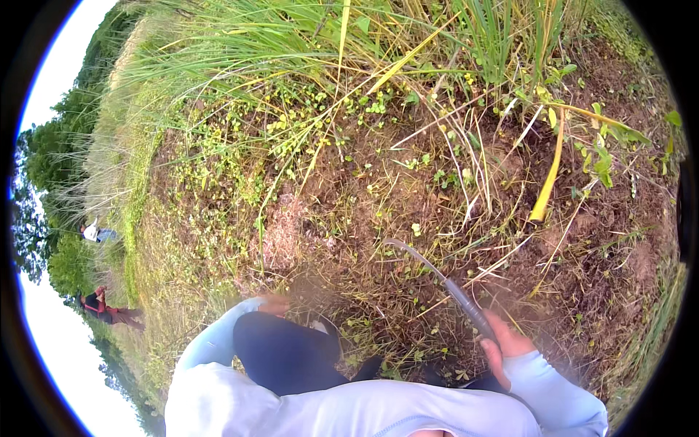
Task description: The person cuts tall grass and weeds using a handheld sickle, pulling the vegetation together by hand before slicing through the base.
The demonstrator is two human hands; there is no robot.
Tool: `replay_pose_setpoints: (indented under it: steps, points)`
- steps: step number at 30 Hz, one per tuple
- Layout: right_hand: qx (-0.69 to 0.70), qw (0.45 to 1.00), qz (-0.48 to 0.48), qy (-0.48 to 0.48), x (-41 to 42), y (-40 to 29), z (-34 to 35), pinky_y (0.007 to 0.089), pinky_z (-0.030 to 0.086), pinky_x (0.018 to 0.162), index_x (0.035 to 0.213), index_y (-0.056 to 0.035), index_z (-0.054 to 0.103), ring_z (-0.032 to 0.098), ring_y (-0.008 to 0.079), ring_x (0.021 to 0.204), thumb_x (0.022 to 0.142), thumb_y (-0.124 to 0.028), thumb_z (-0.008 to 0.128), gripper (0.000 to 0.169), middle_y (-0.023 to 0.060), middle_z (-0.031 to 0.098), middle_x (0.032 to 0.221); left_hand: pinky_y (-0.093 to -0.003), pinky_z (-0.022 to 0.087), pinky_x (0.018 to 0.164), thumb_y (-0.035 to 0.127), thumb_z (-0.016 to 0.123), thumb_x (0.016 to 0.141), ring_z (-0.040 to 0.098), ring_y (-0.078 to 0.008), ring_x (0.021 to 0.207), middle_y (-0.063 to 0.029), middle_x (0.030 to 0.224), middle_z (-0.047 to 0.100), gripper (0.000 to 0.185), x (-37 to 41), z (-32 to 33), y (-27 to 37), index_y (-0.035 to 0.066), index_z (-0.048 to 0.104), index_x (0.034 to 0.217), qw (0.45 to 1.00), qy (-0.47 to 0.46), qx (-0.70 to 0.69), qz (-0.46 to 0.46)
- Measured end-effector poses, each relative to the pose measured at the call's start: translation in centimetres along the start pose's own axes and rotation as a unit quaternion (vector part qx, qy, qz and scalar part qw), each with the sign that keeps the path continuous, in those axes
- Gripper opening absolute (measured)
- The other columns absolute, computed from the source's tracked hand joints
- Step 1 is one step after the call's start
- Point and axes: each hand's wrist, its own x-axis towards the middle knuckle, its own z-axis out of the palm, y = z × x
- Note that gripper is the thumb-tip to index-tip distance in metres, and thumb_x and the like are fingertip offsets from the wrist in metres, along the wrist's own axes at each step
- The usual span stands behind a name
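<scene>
A sickle with a thin curved blade [418, 255] and a dark grey handle [471, 307] is gripped in my right hand [508, 336]. Its tip points up and left over reddish-brown soil strewn with cut grass and small weeds [377, 213]. Beyond my bent knee in dark trousers [286, 349] is my left hand [276, 305]. It is blurred and partly covered by the knee, so its fingers and anything in them cannot be made out. Both arms wear light blue sleeves.
Tall green grass clumps [262, 49] stand along the top. A yellow bent leaf stalk [549, 180] and dry stems lie at right. Far left, a person in dark and red clothing [104, 308] stands, and another in a white top [95, 232] is farther off, before trees [60, 158].
</scene>
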Motion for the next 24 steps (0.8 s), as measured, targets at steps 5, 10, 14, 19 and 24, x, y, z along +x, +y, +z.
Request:
replay_pose_setpoints:
  steps: [5,10,14,19,24]
  points:
    - [-0.032,0.999,-0.039,-0.010,0.7,2.8,0.1,0.0439,0.042,0.049,0.135,-0.0113,0.026,0.054,0.0326,0.052,0.087,-0.026,0.050,0.056,0.0156,0.054,0.065,-0.0347,0.038,0.096,0.027,0.055,0.086,0.049,-0.0246,0.114,-0.0134,0.123,0.051,0.040,-5.1,3.5,6.3,0.009,0.052,0.121,0.993,-0.119,0.009,-0.004]
    - [-0.021,0.999,-0.021,-0.013,0.9,4.3,0.2,0.0441,0.043,0.049,0.137,-0.0147,0.025,0.054,0.0334,0.053,0.086,-0.027,0.051,0.058,0.0167,0.055,0.069,-0.0350,0.037,0.097,0.027,0.054,0.087,0.049,-0.0246,0.114,-0.0129,0.123,0.052,0.040,-7.4,-0.4,12.2,0.007,0.052,0.121,0.972,-0.179,0.140,0.052]
    - [-0.020,1.000,-0.010,0.016,0.1,4.4,-0.3,0.0436,0.044,0.051,0.137,-0.0150,0.025,0.054,0.0340,0.054,0.085,-0.025,0.052,0.059,0.0168,0.054,0.068,-0.0297,0.038,0.095,0.017,0.053,0.089,0.051,-0.0180,0.110,-0.0118,0.117,0.055,0.037,-1.6,-2.4,13.8,0.004,0.048,0.124,0.937,-0.163,0.227,0.210]
    - [-0.002,0.994,0.080,0.078,0.2,3.5,-0.8,0.0416,0.045,0.055,0.135,-0.0117,0.028,0.057,0.0337,0.059,0.081,-0.014,0.057,0.061,0.0160,0.055,0.070,-0.0335,0.038,0.096,0.023,0.063,0.081,0.048,-0.0205,0.115,-0.0092,0.121,0.053,0.049,1.0,-3.4,17.8,0.013,0.048,0.127,0.930,-0.133,0.257,0.226]
    - [-0.071,0.992,0.019,0.101,1.9,2.6,0.4,0.0393,0.046,0.053,0.134,-0.0113,0.032,0.057,0.0338,0.058,0.077,-0.013,0.061,0.064,0.0159,0.056,0.070,-0.0393,0.042,0.092,0.022,0.058,0.085,0.050,-0.0308,0.110,-0.0129,0.123,0.050,0.048,6.3,-6.9,21.2,0.013,0.042,0.129,0.804,-0.116,0.389,0.435]
